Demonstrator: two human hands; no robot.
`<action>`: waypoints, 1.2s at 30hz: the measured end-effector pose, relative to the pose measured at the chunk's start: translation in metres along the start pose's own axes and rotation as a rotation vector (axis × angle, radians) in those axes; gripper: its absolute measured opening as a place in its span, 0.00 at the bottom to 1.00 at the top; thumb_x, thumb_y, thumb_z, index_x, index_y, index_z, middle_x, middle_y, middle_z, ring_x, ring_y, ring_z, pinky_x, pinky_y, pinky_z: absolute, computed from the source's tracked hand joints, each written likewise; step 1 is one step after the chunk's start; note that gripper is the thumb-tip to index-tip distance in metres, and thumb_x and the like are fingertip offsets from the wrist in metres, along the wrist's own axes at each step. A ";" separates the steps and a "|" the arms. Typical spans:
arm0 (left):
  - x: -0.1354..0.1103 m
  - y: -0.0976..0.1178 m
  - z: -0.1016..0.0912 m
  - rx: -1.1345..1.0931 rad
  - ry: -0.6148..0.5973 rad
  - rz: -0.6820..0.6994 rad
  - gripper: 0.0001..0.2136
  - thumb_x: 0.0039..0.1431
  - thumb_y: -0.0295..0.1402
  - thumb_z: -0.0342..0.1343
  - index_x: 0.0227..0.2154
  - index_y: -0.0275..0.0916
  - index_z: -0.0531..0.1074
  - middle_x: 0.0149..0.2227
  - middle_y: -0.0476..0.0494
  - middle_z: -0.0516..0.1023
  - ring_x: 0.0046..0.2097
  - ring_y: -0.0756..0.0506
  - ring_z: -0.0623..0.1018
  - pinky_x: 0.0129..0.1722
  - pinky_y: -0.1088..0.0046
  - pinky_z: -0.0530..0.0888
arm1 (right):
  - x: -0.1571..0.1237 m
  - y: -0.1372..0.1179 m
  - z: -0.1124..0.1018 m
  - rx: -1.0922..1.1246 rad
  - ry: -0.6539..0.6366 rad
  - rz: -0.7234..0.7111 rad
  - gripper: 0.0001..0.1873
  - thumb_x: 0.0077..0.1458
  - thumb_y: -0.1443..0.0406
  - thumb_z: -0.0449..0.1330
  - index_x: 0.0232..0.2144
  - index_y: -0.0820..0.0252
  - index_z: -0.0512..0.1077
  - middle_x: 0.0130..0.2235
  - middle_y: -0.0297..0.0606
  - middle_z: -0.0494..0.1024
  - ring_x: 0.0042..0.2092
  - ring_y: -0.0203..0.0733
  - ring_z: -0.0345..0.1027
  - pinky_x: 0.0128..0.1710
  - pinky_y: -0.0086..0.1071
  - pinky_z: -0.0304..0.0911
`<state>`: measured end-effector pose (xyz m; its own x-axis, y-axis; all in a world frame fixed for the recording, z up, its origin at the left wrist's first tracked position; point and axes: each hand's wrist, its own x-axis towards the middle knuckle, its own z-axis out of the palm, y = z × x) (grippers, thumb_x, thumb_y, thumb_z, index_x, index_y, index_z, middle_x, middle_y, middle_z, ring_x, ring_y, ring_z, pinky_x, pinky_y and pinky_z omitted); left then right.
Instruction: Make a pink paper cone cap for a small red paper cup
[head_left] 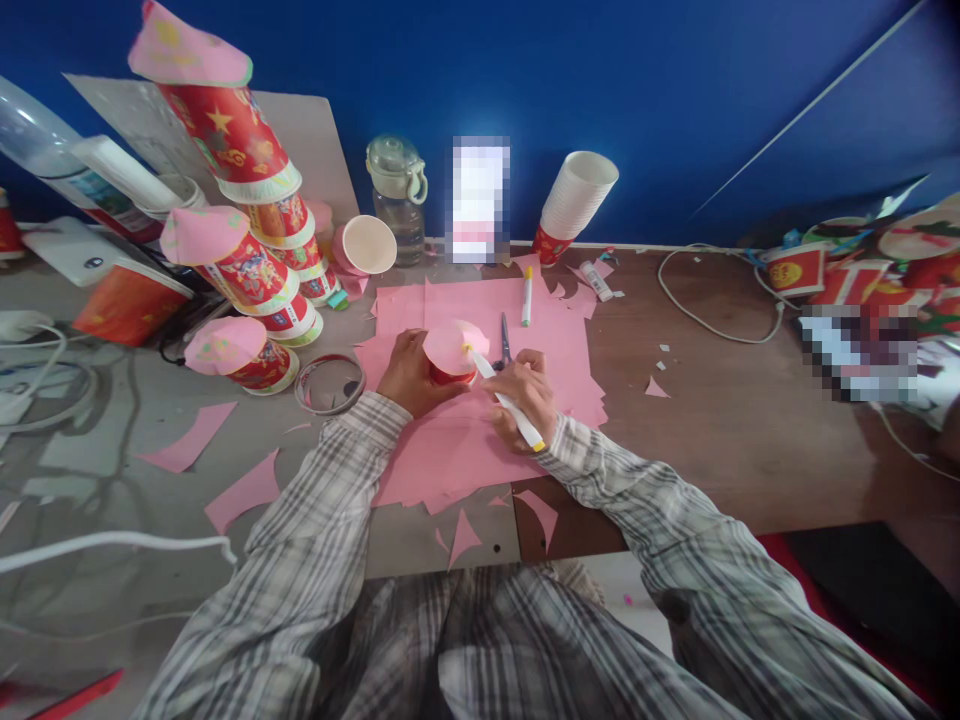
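My left hand (411,378) is wrapped round a red paper cup (444,375) that has a pink paper cone (450,345) on top. In my right hand (525,395) is a white marker (519,418) with a yellow end, held like a pen. Its tip touches the pink cone near a small yellow mark. Beneath both hands lie stacked sheets of pink paper (427,460). Just beyond my right hand is a pair of scissors (505,340), partly covered by the hand. A second marker (527,298) with a yellow end and a green end rests on the pink sheets.
Towers of red paper cups (251,255) with pink cone tops stand at the left, beside a tape roll (330,385). Along the blue wall are a water bottle (397,200), a lit phone and stacked cups (577,195). A glue stick (596,280) and pink scraps (244,490) lie around.
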<state>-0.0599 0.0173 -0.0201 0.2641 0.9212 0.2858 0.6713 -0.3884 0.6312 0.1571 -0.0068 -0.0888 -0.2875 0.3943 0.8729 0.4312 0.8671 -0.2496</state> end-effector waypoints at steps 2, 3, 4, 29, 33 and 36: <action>0.000 0.000 0.000 -0.002 0.003 -0.006 0.34 0.33 0.45 0.63 0.46 0.40 0.61 0.43 0.41 0.67 0.51 0.36 0.61 0.51 0.55 0.64 | 0.001 0.000 0.000 -0.003 0.001 0.003 0.20 0.79 0.47 0.58 0.48 0.51 0.83 0.27 0.28 0.78 0.26 0.42 0.69 0.45 0.48 0.63; 0.000 -0.001 0.000 -0.002 0.004 -0.007 0.34 0.33 0.45 0.64 0.46 0.40 0.61 0.43 0.41 0.67 0.51 0.36 0.61 0.51 0.55 0.64 | 0.001 -0.001 0.000 -0.015 -0.001 0.004 0.20 0.79 0.47 0.58 0.47 0.51 0.83 0.27 0.28 0.78 0.26 0.42 0.69 0.45 0.48 0.63; 0.000 -0.001 0.000 -0.003 0.003 -0.005 0.34 0.33 0.45 0.64 0.46 0.39 0.61 0.43 0.40 0.67 0.51 0.37 0.61 0.51 0.55 0.64 | 0.002 -0.001 0.000 -0.026 -0.001 0.000 0.21 0.79 0.47 0.57 0.47 0.52 0.83 0.27 0.28 0.78 0.26 0.42 0.68 0.45 0.48 0.63; 0.001 -0.001 0.000 0.015 -0.014 0.019 0.32 0.34 0.45 0.63 0.45 0.39 0.62 0.43 0.41 0.67 0.51 0.38 0.61 0.52 0.56 0.63 | 0.010 -0.012 -0.004 -0.028 0.005 -0.082 0.19 0.83 0.50 0.57 0.56 0.54 0.82 0.33 0.28 0.80 0.28 0.39 0.68 0.48 0.45 0.62; 0.001 0.000 -0.001 0.027 -0.024 0.010 0.32 0.34 0.44 0.63 0.45 0.39 0.62 0.42 0.41 0.67 0.51 0.37 0.61 0.51 0.55 0.63 | 0.010 -0.012 -0.005 -0.005 0.006 -0.083 0.19 0.82 0.50 0.58 0.57 0.54 0.82 0.33 0.28 0.81 0.27 0.39 0.68 0.47 0.45 0.62; 0.001 0.000 -0.001 0.029 -0.031 0.011 0.32 0.34 0.44 0.63 0.45 0.39 0.61 0.43 0.41 0.67 0.51 0.37 0.61 0.52 0.55 0.62 | 0.014 -0.014 -0.006 0.031 0.031 -0.088 0.17 0.82 0.54 0.57 0.60 0.55 0.80 0.32 0.27 0.80 0.26 0.39 0.67 0.47 0.45 0.62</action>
<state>-0.0606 0.0181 -0.0187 0.2925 0.9173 0.2701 0.6877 -0.3981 0.6071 0.1518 -0.0153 -0.0702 -0.2964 0.3073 0.9043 0.3789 0.9070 -0.1840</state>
